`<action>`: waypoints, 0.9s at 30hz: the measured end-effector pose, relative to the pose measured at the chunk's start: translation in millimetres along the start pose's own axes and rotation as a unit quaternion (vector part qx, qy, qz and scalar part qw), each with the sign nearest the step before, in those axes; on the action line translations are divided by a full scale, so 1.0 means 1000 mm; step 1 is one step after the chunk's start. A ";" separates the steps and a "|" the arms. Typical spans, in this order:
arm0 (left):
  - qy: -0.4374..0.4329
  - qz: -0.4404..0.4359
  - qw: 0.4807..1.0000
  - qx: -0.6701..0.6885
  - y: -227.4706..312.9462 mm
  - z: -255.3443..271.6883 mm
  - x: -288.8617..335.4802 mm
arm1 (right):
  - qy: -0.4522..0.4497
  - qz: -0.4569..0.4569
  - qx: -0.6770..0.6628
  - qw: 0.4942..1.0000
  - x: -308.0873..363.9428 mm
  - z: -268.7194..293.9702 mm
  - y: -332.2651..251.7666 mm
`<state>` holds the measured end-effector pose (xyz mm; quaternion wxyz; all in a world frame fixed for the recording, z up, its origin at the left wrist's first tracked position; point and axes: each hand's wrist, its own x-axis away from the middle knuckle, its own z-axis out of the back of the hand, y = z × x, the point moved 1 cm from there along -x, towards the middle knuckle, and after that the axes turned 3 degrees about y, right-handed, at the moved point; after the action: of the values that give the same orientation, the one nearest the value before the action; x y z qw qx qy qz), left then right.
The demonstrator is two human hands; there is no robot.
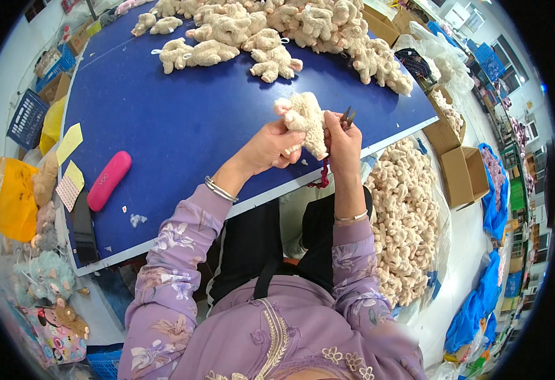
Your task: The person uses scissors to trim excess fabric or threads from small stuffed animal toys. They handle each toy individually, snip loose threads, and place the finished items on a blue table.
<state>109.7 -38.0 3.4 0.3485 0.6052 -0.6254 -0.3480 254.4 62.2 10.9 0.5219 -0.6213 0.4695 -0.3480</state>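
A small cream fleece plush toy (307, 119) is held up over the near edge of the blue table. My left hand (270, 147) is closed round its left side, near a pinkish part. My right hand (344, 142) has its fingertips at the toy's right edge and also holds small dark thread snips (349, 118), whose blades point up and away from the toy. Below the right hand dangles a dark pink cord (322, 175). How the fingers meet the snips' handles is partly hidden.
Similar plush toys (315, 25) are piled along the far side of the blue table (182, 126). A large heap of them (404, 221) lies right of my legs, near an open cardboard box (464, 176). A pink case (109, 181) and dark phone-like slab (84, 231) sit at the table's left.
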 end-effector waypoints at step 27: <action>0.321 -0.105 0.692 -0.638 0.041 0.089 -0.130 | -0.043 -0.065 0.116 0.990 -0.003 0.040 0.000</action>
<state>15.8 94.2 -9.4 0.7914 0.3741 -0.0353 -0.4823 290.0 77.4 2.3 0.5862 -0.6005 0.3615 -0.4063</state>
